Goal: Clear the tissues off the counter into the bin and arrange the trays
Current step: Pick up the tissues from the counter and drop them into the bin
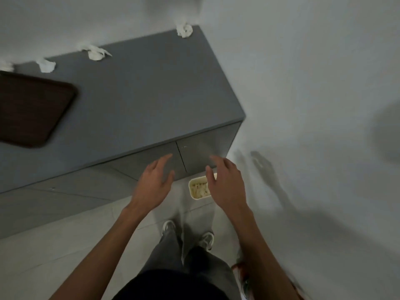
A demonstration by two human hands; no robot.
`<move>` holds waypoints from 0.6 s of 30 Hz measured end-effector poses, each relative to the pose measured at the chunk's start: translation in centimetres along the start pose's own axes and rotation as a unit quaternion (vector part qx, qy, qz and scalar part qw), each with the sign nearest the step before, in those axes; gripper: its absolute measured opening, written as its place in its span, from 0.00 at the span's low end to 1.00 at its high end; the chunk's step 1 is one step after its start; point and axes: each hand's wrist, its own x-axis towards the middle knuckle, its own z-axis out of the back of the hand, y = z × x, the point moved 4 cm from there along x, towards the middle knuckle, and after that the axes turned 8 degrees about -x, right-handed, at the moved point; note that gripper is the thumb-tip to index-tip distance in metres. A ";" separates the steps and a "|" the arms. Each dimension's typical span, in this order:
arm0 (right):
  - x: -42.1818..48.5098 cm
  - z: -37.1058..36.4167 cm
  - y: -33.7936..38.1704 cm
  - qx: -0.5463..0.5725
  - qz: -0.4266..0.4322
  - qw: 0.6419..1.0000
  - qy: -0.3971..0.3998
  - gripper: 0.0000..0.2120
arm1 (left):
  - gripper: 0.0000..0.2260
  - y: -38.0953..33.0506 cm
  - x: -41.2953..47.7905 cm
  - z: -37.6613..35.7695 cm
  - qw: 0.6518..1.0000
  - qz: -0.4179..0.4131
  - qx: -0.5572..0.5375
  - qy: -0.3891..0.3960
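Several crumpled white tissues lie along the back edge of the grey counter (140, 94): one at the far right corner (184, 30), one in the middle (96, 53), one further left (45, 66), and one cut off by the left frame edge (5, 66). A dark brown tray (32, 109) rests on the counter at the left. A small cream bin (198, 188) with tissues inside stands on the floor against the cabinet front. My left hand (153, 182) and my right hand (225, 182) hover open and empty over the floor, on either side of the bin.
White walls close in behind and to the right of the counter. Grey cabinet doors (194, 152) face me below the counter top. My shoes (188, 232) stand on pale floor tiles just short of the bin.
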 end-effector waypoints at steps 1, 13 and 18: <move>0.0 1.0 0.9 0.009 0.003 1.000 -0.006 0.17 | 0.22 0.0 -0.6 1.1 1.000 0.007 -0.007 -0.016; 4.7 3.5 9.0 0.043 0.053 0.997 -0.024 0.16 | 0.16 2.9 -1.0 12.0 0.985 0.042 -0.037 -0.166; 9.5 -0.2 12.9 0.054 0.066 0.996 -0.019 0.14 | 0.13 7.7 2.7 16.4 0.983 0.051 -0.040 -0.173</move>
